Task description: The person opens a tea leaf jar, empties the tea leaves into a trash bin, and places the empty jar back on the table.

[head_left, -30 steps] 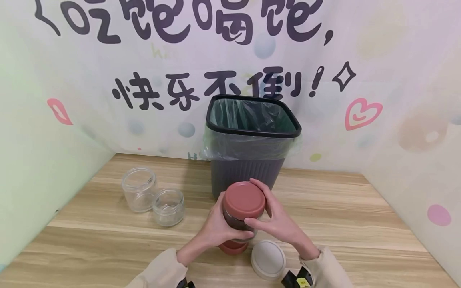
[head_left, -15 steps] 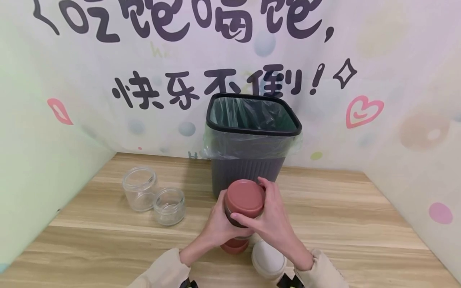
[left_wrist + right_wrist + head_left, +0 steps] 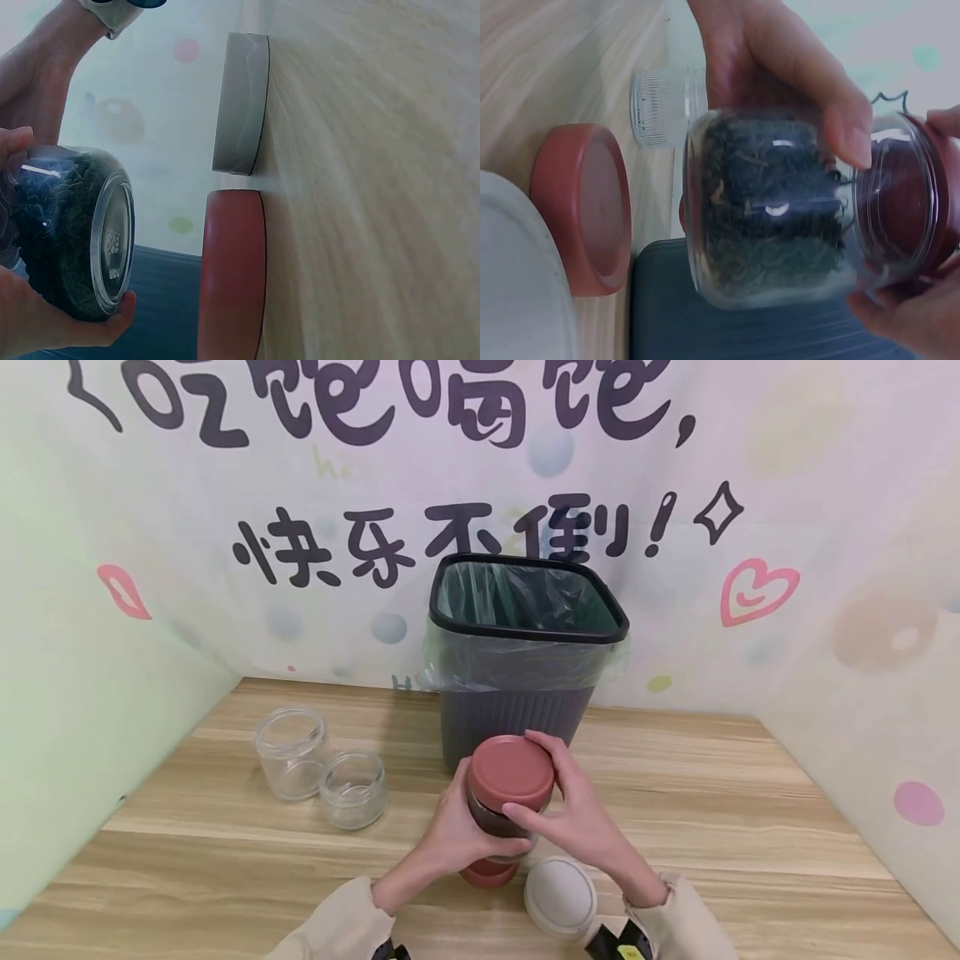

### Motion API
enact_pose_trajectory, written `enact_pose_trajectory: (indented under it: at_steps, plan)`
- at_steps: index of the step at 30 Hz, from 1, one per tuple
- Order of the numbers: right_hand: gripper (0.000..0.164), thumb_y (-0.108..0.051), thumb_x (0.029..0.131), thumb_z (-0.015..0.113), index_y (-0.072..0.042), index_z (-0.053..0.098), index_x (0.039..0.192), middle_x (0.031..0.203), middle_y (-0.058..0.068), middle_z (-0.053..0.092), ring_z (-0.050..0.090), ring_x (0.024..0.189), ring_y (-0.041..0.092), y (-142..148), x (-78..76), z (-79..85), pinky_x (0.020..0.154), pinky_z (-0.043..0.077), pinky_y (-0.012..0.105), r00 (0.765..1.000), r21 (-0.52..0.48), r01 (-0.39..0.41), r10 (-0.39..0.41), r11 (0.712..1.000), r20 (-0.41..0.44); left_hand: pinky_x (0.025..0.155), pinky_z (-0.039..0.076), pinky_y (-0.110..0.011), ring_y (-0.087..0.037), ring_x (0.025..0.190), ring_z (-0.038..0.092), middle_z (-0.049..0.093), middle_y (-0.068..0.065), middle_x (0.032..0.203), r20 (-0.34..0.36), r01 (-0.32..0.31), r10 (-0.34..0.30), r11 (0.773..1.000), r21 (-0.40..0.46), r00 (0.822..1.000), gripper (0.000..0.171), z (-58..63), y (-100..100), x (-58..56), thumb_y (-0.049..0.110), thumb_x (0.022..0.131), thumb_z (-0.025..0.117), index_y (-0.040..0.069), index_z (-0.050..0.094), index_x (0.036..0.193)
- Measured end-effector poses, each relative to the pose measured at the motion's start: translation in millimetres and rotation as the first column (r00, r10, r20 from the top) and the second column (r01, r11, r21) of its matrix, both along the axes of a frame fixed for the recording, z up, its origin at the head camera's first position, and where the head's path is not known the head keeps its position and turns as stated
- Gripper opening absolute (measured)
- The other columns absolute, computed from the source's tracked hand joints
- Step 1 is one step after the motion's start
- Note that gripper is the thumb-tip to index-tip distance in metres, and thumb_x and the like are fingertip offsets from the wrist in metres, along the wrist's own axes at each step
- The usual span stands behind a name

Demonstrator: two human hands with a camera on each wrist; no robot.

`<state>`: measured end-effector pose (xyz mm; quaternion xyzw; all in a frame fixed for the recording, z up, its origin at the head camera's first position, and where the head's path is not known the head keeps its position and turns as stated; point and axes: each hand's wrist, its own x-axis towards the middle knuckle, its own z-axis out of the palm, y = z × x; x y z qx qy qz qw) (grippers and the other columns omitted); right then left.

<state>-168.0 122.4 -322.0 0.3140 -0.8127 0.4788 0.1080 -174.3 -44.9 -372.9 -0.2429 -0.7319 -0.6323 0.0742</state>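
Note:
A clear jar (image 3: 772, 202) partly filled with dark dried leaves is held up off the table, its red lid (image 3: 513, 772) at the mouth. My left hand (image 3: 455, 837) grips the jar's body; its thumb runs across the near side. My right hand (image 3: 581, 821) holds the red lid at the rim, thumb in front and fingers at the far right. In the left wrist view the jar's bottom (image 3: 112, 244) faces the table side. Beneath the jar, a second red lid (image 3: 489, 873) lies on the table, partly hidden. Right of it lies a white lid (image 3: 560, 895).
Two open clear jars, a taller one (image 3: 291, 756) and a shorter one (image 3: 352, 792), stand close together on the left. Behind my hands is a dark grey bin (image 3: 517, 714) with a liner bag. Printed cloth walls surround the wooden table (image 3: 697, 793).
My right hand turned round the lid, its thumb swinging left across the front, then came back to the right. The left hand and jar hardly moved.

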Motion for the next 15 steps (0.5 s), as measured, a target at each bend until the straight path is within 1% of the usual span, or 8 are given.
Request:
enact_pose_trajectory:
  at_steps: [2, 4, 6, 8, 10, 11, 13, 15]
  plan:
    - [0.07, -0.013, 0.077, 0.068, -0.002, 0.029, 0.134, 0.125, 0.009, 0.045, 0.046, 0.114, 0.018, 4.6, -3.1, -1.6, 0.093, 0.039, 0.027, 0.994, -0.041, -0.087, 0.09, 0.995, 0.058, 0.091, 0.041, -0.035, -0.016, 0.106, 0.05, 0.051, -0.001, 0.117, 0.007, 0.021, -0.021, 1.0, 0.006, 1.0, 0.087, -0.2, -0.6, 0.1, 0.016, 0.056, 0.084, 0.015, 0.033, 0.126]
    - [0.069, -0.01, 0.08, 0.065, -0.001, 0.026, 0.135, 0.128, 0.012, 0.043, 0.042, 0.118, 0.02, 7.7, -5.2, -2.3, 0.096, 0.036, 0.023, 0.982, -0.077, -0.157, 0.164, 0.985, 0.096, 0.091, 0.04, -0.035, -0.016, 0.106, 0.05, 0.051, -0.002, 0.117, 0.008, 0.032, -0.032, 0.999, 0.005, 0.999, 0.086, -1.1, -0.9, 0.0, 0.015, 0.057, 0.084, 0.014, 0.033, 0.126]
    - [0.069, -0.008, 0.081, 0.063, -0.001, 0.024, 0.137, 0.131, 0.013, 0.041, 0.041, 0.12, 0.022, 8.3, -6.0, -3.1, 0.096, 0.035, 0.022, 0.975, -0.094, -0.179, 0.189, 0.979, 0.12, 0.091, 0.04, -0.035, -0.016, 0.106, 0.05, 0.05, -0.002, 0.117, 0.004, 0.032, -0.032, 0.999, -0.001, 0.999, 0.085, -1.9, -0.7, 0.1, 0.015, 0.057, 0.084, 0.014, 0.033, 0.125]
    - [0.071, -0.011, 0.08, 0.065, -0.002, 0.024, 0.137, 0.13, 0.013, 0.042, 0.043, 0.118, 0.024, 5.8, -4.3, -3.0, 0.094, 0.038, 0.026, 0.985, -0.062, -0.122, 0.128, 0.991, 0.112, 0.091, 0.04, -0.035, -0.016, 0.105, 0.05, 0.051, -0.001, 0.117, 0.001, 0.021, -0.021, 1.0, -0.01, 1.0, 0.085, -2.2, 0.0, 0.7, 0.016, 0.056, 0.084, 0.014, 0.034, 0.125]
    - [0.076, -0.018, 0.076, 0.07, -0.003, 0.025, 0.136, 0.129, 0.012, 0.043, 0.046, 0.114, 0.023, 0.5, -0.9, -2.0, 0.091, 0.042, 0.031, 0.997, -0.009, -0.003, 0.004, 1.0, 0.073, 0.09, 0.041, -0.034, -0.016, 0.104, 0.051, 0.051, -0.001, 0.116, 0.002, 0.003, -0.003, 1.0, -0.019, 1.0, 0.086, -2.0, 1.2, 1.4, 0.017, 0.055, 0.085, 0.015, 0.034, 0.125]
    - [0.079, -0.022, 0.073, 0.073, -0.002, 0.026, 0.135, 0.127, 0.011, 0.043, 0.048, 0.111, 0.023, -2.9, 1.1, -1.7, 0.089, 0.043, 0.034, 0.997, 0.017, 0.066, -0.067, 0.998, 0.043, 0.089, 0.041, -0.034, -0.016, 0.104, 0.051, 0.052, -0.001, 0.116, 0.002, -0.007, 0.007, 1.0, -0.025, 1.0, 0.086, -1.9, 1.7, 1.7, 0.018, 0.055, 0.085, 0.015, 0.034, 0.125]
    - [0.088, -0.031, 0.066, 0.078, -0.001, 0.028, 0.132, 0.123, 0.012, 0.043, 0.049, 0.106, 0.022, -9.6, 4.7, -0.7, 0.085, 0.046, 0.037, 0.978, 0.066, 0.206, -0.204, 0.976, -0.041, 0.089, 0.042, -0.034, -0.015, 0.104, 0.051, 0.051, -0.001, 0.116, 0.0, -0.027, 0.027, 0.999, -0.031, 1.0, 0.087, -1.3, 3.0, 2.2, 0.019, 0.055, 0.085, 0.015, 0.034, 0.125]
    - [0.093, -0.036, 0.06, 0.081, 0.001, 0.032, 0.129, 0.119, 0.013, 0.042, 0.049, 0.102, 0.022, -15.1, 6.9, -0.3, 0.081, 0.047, 0.038, 0.948, 0.084, 0.304, -0.293, 0.949, -0.128, 0.089, 0.043, -0.034, -0.016, 0.104, 0.051, 0.051, -0.001, 0.117, -0.013, -0.047, 0.046, 0.998, -0.037, 0.999, 0.088, -1.2, 4.0, 1.9, 0.019, 0.055, 0.084, 0.014, 0.033, 0.126]
